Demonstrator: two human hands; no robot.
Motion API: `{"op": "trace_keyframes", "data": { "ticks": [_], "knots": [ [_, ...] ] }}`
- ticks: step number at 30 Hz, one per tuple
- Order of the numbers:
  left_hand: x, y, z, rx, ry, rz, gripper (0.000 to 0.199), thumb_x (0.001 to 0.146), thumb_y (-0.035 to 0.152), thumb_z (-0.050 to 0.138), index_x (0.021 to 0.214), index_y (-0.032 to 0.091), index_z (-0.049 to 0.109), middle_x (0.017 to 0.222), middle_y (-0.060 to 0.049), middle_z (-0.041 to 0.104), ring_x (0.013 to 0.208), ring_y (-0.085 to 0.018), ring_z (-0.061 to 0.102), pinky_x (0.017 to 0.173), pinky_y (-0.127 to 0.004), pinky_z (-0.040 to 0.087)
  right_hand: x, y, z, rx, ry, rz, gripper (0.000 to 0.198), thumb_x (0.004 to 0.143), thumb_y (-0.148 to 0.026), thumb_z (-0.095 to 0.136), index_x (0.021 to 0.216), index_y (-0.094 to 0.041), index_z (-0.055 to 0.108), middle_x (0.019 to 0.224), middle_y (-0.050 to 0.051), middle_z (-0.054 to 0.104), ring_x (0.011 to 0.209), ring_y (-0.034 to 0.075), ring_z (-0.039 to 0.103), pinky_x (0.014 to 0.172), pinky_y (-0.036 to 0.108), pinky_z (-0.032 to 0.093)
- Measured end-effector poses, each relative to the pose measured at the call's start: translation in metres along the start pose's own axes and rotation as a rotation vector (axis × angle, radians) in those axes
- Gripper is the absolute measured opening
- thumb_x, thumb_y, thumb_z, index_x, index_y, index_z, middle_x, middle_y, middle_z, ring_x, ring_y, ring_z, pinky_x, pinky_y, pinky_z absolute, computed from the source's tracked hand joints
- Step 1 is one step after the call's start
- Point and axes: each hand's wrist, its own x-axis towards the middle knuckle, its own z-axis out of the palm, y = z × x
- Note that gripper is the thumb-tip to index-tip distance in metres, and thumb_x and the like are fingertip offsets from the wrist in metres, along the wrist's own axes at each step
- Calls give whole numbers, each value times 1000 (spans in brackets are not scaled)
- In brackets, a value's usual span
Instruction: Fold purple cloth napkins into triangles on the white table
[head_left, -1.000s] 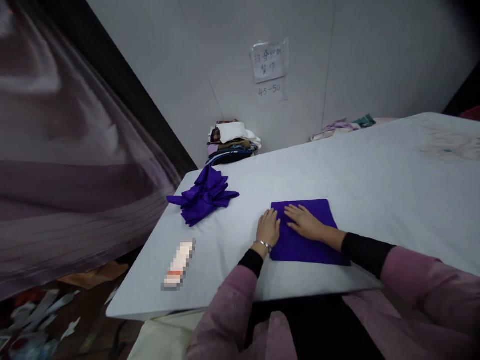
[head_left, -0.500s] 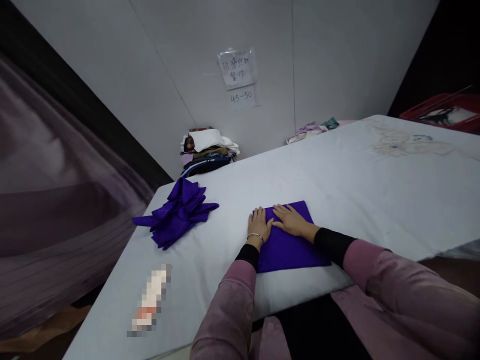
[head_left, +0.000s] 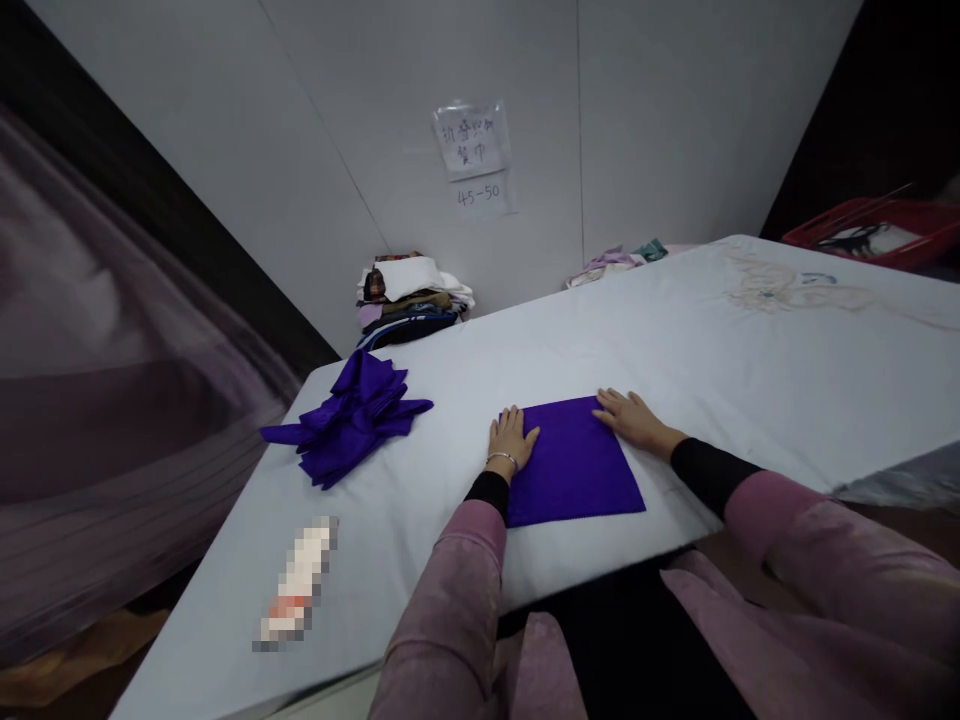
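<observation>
Plainly, the fingers (head_left: 512,416) of the left hand (head_left: 508,438) lie flat and close together, with the thumb set apart, on the left edge of a flat, four-sided piece of deep purple cloth (head_left: 574,465), near its upper left corner. The fingers of the right hand (head_left: 634,420) are extended and slightly spread, their tips on the upper right corner of the same cloth; whether that palm bears on the surface below cannot be told. A silver-coloured bracelet (head_left: 502,458) circles the left wrist. Both arms show black cuffs below dusty pink sleeves (head_left: 450,590).

The purple cloth rests smooth near the front edge of a desk with a white cover (head_left: 750,380), between the two hands. To its left, well apart, sits a crumpled heap of purple fabric (head_left: 349,420). Nearer the front left lies a long, pale item with a reddish band (head_left: 300,575), obscured by pixelation.

Beyond the back edge stands a stack of folded textiles in mixed colours (head_left: 412,300); farther right are some lilac, white and green fabrics (head_left: 611,262). A red plastic basket (head_left: 832,220) is beyond the far right. On the grey wall (head_left: 675,120) hangs a handwritten white paper sign (head_left: 472,145), its lower part reading "45-50".
</observation>
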Motion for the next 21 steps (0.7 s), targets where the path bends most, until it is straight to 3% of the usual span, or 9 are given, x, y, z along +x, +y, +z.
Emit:
{"op": "trace_keyframes", "data": {
  "ticks": [4, 6, 9, 12, 16, 21],
  "knots": [
    [-17, 6, -16, -67, 93, -10, 60, 92, 46, 32, 142, 14, 26, 153, -12, 20, 141, -24, 14, 113, -46, 15, -20, 12, -8, 222, 119, -15, 52, 93, -43, 29, 136, -18, 43, 144, 8, 39, 136, 22, 27, 111, 43, 25],
    [-44, 15, -15, -63, 168, 114, 56, 90, 43, 40, 139, 17, 33, 149, -10, 31, 139, -24, 21, 113, -47, 13, -40, 18, -7, 294, 154, -121, 49, 92, -40, 35, 136, -20, 43, 144, 5, 39, 136, 21, 27, 112, 41, 25],
    [-94, 35, -1, -76, 111, 378, 51, 82, 43, 54, 128, 22, 47, 136, -7, 49, 127, -24, 39, 111, -48, 18, -70, 25, -2, 330, 103, -316, 44, 91, -32, 39, 132, -24, 49, 141, 3, 44, 135, 21, 30, 110, 43, 28],
    [-129, 53, 17, -75, 112, 504, 46, 80, 39, 59, 123, 24, 52, 129, -5, 55, 118, -22, 45, 106, -45, 26, -87, 25, 3, 314, 70, -386, 44, 88, -24, 41, 130, -27, 52, 138, 2, 47, 133, 23, 33, 108, 45, 32],
    [-137, 66, 27, 26, 126, 516, 29, 87, 26, 49, 116, 22, 56, 116, -5, 61, 104, -19, 50, 89, -38, 39, -90, 19, 3, 291, 69, -406, 47, 83, -17, 43, 127, -28, 55, 135, 3, 50, 131, 24, 36, 106, 48, 34],
    [-129, 77, 30, 168, 133, 459, 25, 85, 13, 47, 106, 19, 58, 105, -6, 61, 94, -21, 50, 74, -35, 42, -91, 16, 2, 275, 55, -454, 51, 81, -12, 42, 129, -26, 53, 137, 4, 48, 132, 23, 34, 106, 48, 33]
  ]
}}
